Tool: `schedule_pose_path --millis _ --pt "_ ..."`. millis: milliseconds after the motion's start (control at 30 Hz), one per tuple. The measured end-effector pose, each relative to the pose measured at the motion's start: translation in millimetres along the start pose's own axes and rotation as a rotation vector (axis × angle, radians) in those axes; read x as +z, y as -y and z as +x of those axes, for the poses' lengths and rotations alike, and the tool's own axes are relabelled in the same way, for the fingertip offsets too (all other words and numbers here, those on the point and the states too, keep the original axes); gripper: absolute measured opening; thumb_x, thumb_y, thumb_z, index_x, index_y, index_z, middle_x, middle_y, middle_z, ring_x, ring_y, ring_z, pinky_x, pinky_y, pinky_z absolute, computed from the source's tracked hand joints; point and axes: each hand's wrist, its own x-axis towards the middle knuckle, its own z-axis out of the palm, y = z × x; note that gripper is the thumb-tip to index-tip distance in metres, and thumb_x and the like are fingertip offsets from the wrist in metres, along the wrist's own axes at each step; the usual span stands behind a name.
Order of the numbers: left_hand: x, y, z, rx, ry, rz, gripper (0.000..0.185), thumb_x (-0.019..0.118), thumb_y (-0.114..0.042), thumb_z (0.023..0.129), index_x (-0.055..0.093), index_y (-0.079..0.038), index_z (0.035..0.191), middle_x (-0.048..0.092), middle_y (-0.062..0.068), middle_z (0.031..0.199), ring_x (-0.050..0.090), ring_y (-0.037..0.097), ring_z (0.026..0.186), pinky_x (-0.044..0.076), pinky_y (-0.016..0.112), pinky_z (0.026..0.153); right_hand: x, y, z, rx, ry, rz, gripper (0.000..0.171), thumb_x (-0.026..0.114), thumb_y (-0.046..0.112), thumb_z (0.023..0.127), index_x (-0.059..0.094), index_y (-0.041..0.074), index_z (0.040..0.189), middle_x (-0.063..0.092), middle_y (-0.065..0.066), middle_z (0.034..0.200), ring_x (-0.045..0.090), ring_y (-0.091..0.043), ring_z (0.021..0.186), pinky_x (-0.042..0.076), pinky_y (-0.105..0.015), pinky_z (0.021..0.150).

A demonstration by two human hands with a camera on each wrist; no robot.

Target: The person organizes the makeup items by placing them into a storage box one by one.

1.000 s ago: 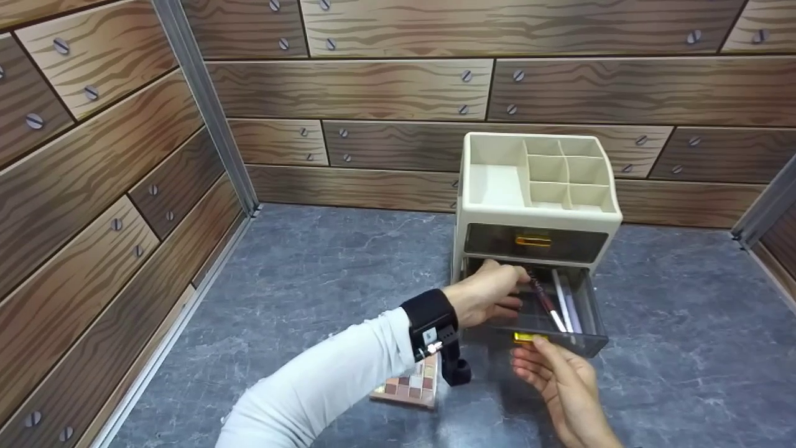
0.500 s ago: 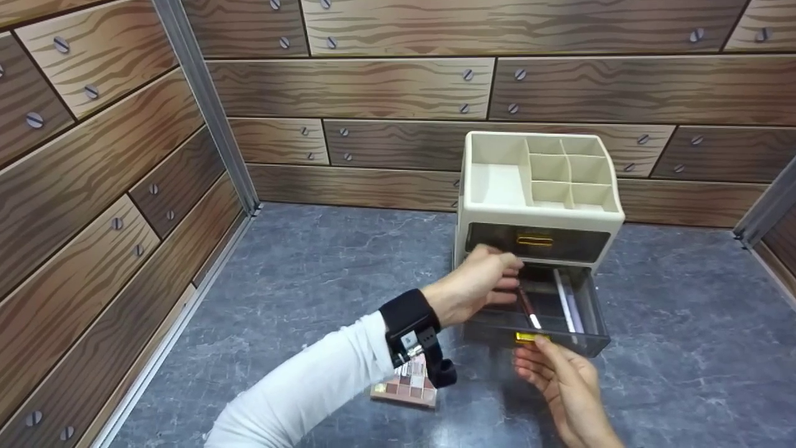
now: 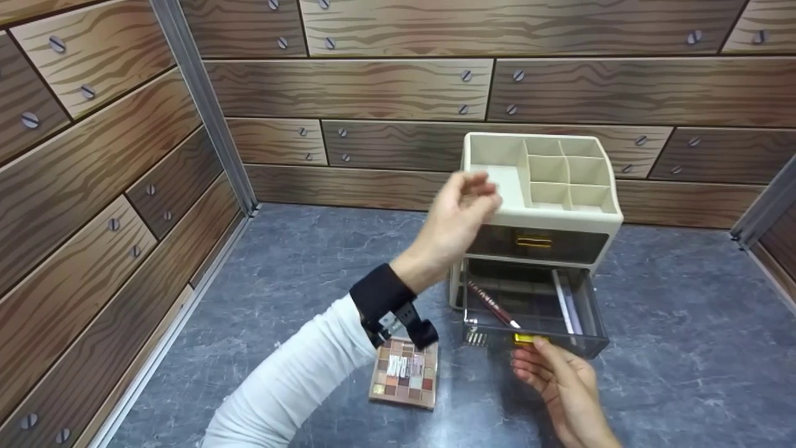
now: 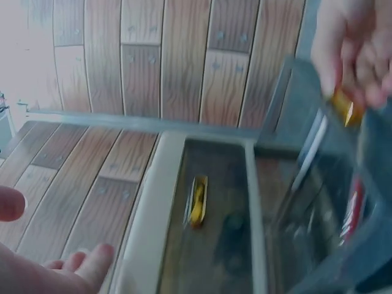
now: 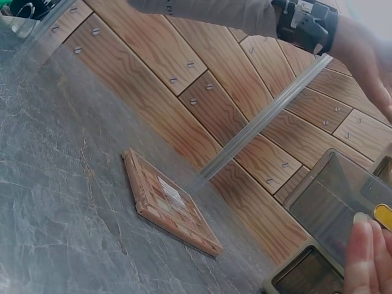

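My left hand (image 3: 459,214) is raised in front of the organizer's upper left, blurred, holding nothing. In the left wrist view its thumb and fingers stand apart. Below it, the grey see-through drawer (image 3: 528,311) of the cream organizer (image 3: 541,213) is pulled out. A slim dark red stick (image 3: 491,305) with lettering and a white end lies slanted along the drawer's left. Two pale slim sticks (image 3: 567,302) lie on its right side. My right hand (image 3: 563,386) pinches the drawer's yellow handle (image 3: 523,339), thumb on top and fingers beneath.
An eyeshadow palette (image 3: 404,376) lies on the grey marbled surface (image 3: 323,267), left of the drawer. Above the pulled-out drawer, a second drawer (image 3: 559,244) is closed. The organizer's top has several compartments. Wood-patterned walls (image 3: 360,90) stand behind and at the sides.
My left hand has come up and left out of the drawer. The dark red stick has shifted from the drawer's middle to its left. The right hand keeps its place at the handle.
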Motion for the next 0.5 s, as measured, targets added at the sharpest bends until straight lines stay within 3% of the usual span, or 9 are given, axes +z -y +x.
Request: schedule_pose_path --millis 100,300,400,500 --pt "-7.9 -4.6 6.9 0.069 -0.030 0.026 0.048 0.061 -0.005 0.102 0.046 0.001 0.146 0.056 0.019 0.143 0.060 0.022 0.126 0.053 0.028 0.106 1 0 0 0.002 0.000 0.005 0.030 0.049 0.011 0.110 0.076 0.007 0.098 0.079 -0.007 0.088 0.076 -0.015 0.079 0.064 -0.026 0.074" --pt "-21.4 -7.3 19.8 0.123 -0.107 0.077 0.049 0.065 -0.005 0.098 0.048 0.002 0.144 0.056 0.018 0.141 0.058 0.028 0.130 0.052 0.026 0.106 2 0 0 0.006 0.007 0.007 0.029 0.050 0.011 0.111 0.076 0.007 0.099 0.079 -0.007 0.089 0.076 -0.015 0.080 0.064 -0.026 0.074" --pt "-27.7 -4.0 25.9 0.115 -0.127 0.154 0.056 0.067 -0.009 0.097 0.046 0.001 0.147 0.053 0.017 0.146 0.052 0.030 0.137 0.047 0.030 0.112 2 -1 0 0.008 0.006 0.005 0.029 0.049 0.011 0.111 0.075 0.007 0.098 0.079 -0.007 0.088 0.076 -0.015 0.080 0.064 -0.026 0.074" --pt "-32.4 1.2 30.9 0.060 -0.123 0.220 0.068 0.070 -0.014 0.095 0.040 -0.003 0.155 0.045 0.016 0.158 0.041 0.030 0.148 0.039 0.039 0.122 2 -1 0 0.010 0.006 0.004 0.029 0.049 0.011 0.111 0.075 0.007 0.099 0.078 -0.007 0.089 0.076 -0.015 0.080 0.064 -0.026 0.074"
